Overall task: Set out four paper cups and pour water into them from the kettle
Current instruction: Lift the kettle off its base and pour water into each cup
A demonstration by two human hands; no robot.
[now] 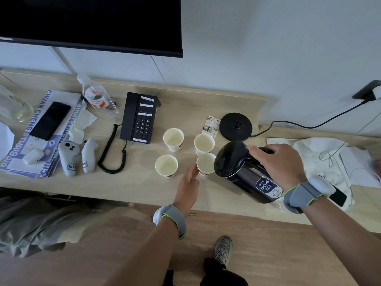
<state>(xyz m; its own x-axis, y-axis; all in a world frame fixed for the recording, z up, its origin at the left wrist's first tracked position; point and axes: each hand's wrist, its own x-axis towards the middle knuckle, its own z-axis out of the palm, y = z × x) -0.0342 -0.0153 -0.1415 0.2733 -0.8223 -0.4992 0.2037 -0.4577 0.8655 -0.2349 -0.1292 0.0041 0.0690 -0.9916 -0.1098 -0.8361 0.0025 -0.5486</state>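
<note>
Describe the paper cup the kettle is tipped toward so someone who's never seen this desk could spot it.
On the desk below the black screen, four paper cups stand in a square right of the black telephone. It is the near-right cup, the only one with the tilted kettle at its rim and the left hand at its side.

Looks like a hotel room: wall-mounted TV [90, 21] at upper left, corded desk phone [139, 118], kettle base [235, 126] and paper cups [173, 139] along a long wooden counter [185, 104].
</note>
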